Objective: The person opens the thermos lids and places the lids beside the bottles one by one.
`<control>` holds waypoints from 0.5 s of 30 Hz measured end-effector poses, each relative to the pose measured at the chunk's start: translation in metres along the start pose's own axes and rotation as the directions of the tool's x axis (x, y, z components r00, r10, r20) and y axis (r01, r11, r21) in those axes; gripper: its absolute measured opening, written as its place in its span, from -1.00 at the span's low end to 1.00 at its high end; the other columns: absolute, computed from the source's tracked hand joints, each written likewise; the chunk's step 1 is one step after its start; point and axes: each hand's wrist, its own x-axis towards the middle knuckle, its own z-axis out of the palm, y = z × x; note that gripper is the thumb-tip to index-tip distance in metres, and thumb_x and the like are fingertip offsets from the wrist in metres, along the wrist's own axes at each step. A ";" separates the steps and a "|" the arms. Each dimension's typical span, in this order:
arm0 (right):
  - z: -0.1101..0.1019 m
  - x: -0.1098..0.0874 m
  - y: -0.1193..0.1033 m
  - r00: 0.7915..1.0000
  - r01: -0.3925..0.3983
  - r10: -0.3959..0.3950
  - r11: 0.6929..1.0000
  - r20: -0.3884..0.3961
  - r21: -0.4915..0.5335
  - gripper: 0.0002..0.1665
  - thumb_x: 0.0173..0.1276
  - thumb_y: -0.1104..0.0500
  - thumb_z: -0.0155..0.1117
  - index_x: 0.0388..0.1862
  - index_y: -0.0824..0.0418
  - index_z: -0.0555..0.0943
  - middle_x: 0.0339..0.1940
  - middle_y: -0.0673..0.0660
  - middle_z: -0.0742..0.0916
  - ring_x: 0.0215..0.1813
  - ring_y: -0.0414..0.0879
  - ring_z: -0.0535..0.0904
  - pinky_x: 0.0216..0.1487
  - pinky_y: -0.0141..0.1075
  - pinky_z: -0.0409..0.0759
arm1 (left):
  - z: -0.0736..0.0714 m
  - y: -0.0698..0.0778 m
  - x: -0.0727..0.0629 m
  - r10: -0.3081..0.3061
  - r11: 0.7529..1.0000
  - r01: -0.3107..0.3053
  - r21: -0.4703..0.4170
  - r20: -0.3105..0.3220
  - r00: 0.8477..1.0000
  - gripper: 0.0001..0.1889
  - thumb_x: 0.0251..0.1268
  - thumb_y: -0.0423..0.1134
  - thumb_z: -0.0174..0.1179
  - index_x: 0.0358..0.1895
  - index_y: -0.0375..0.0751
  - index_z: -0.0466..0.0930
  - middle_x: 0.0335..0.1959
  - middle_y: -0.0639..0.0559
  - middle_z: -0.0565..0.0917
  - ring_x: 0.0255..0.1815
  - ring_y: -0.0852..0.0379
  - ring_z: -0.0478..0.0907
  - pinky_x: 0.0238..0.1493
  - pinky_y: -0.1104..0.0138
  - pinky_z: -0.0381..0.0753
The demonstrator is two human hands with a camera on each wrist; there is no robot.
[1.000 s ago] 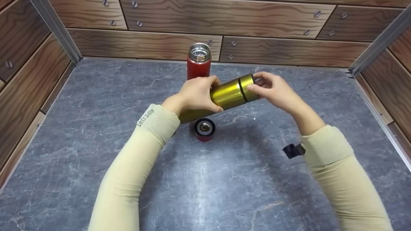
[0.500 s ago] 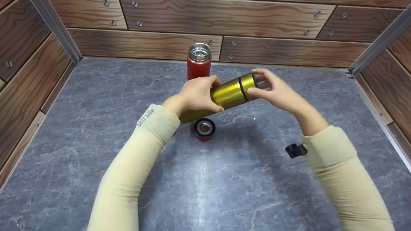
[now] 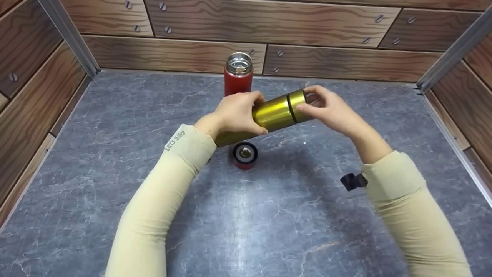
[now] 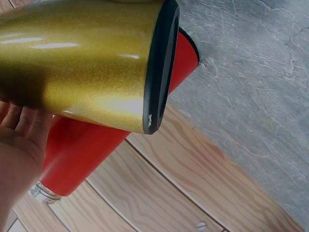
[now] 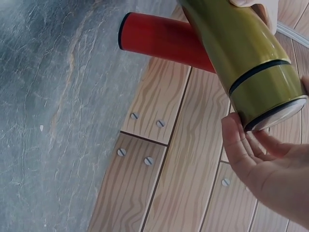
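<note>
Tilted above the table, a gold thermos [image 3: 273, 113] is gripped round its body by my left hand [image 3: 235, 114], base towards the lower left. My right hand [image 3: 333, 109] holds the thermos's gold lid [image 3: 299, 104] between thumb and fingers at the upper right end. The lid sits on the body, with a black ring between them. Past the left hand stands a red thermos [image 3: 238, 82], upright and uncapped, its steel mouth showing. Below the gold thermos lies a red lid [image 3: 245, 157], inner side up. The left wrist view shows the gold thermos's black base [image 4: 161, 72].
A grey marbled table [image 3: 238, 231] lies beneath everything. Wood-patterned panels [image 3: 346, 23] wall in the back and both sides, with metal posts in the corners. A small black clip-like piece [image 3: 353, 181] sticks out from the right sleeve.
The right hand's fingers shift slightly on the gold lid, loosening a little and then closing round it again. The left hand, gold thermos, red thermos and red lid stay nearly still.
</note>
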 end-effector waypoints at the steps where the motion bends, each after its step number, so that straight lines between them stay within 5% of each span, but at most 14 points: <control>1: -0.001 0.000 0.001 1.000 0.020 -0.020 1.000 0.006 -0.004 -0.25 0.31 -0.06 0.18 0.33 0.30 0.23 0.15 0.33 0.51 0.04 0.00 0.48 -0.01 -0.28 0.51 | 0.000 0.000 0.000 0.001 1.000 -0.001 -0.002 0.000 1.000 -0.29 -0.28 0.18 0.38 0.04 -0.05 0.43 -0.11 0.08 0.61 -0.18 0.16 0.49 -0.08 0.23 0.50; 9: -0.002 0.000 0.003 1.000 0.023 -0.023 1.000 0.013 0.012 -0.25 0.31 -0.02 0.18 0.37 0.26 0.20 0.23 0.31 0.46 0.14 0.09 0.48 0.14 -0.06 0.49 | 0.000 0.000 -0.001 -0.008 1.000 0.008 -0.012 0.008 1.000 -0.28 -0.27 0.18 0.38 0.05 -0.06 0.42 -0.11 0.07 0.62 -0.18 0.15 0.50 -0.09 0.22 0.50; 15: 0.000 -0.001 0.000 0.998 -0.061 0.061 0.998 -0.017 0.025 -0.24 0.37 -0.21 -0.01 0.32 0.32 0.27 -0.09 0.20 0.55 -0.21 -0.14 0.50 -0.14 -0.29 0.61 | 0.001 0.000 -0.001 -0.018 1.000 0.018 -0.012 0.009 1.000 -0.30 -0.26 0.18 0.37 0.04 -0.04 0.43 -0.12 0.08 0.62 -0.19 0.15 0.49 -0.09 0.22 0.50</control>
